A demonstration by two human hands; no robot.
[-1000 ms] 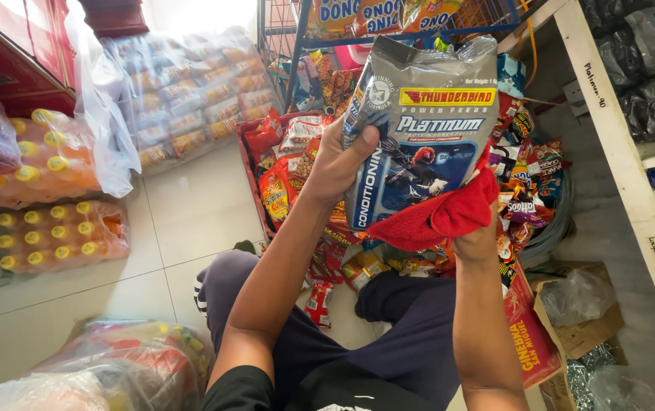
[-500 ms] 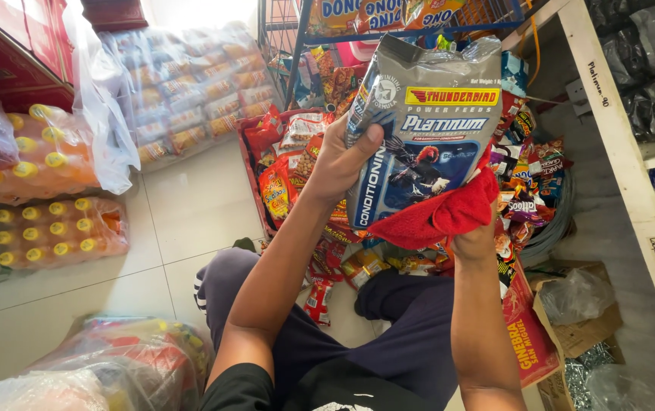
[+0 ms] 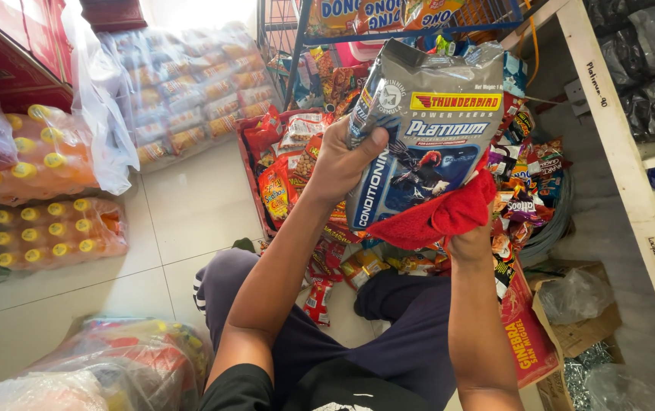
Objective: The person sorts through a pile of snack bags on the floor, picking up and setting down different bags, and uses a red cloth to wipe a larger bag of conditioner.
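At far left, shrink-wrapped packs of yellow-capped orange drink bottles [image 3: 53, 228] rest on the pale tiled floor [image 3: 183, 221]. The left hand [image 3: 340, 164] has its fingers wrapped round the left edge of a grey glossy plastic feed bag with a rooster picture [image 3: 426, 129], thumb across the front, holding it upright at chest height above the lap. Behind it lies a red tray of colourful snack packets [image 3: 285, 179] (heaped loosely). The right hand [image 3: 471, 240], below the bag's lower right corner, has its fingers closed on a red cloth [image 3: 438, 217] pressed against the bag
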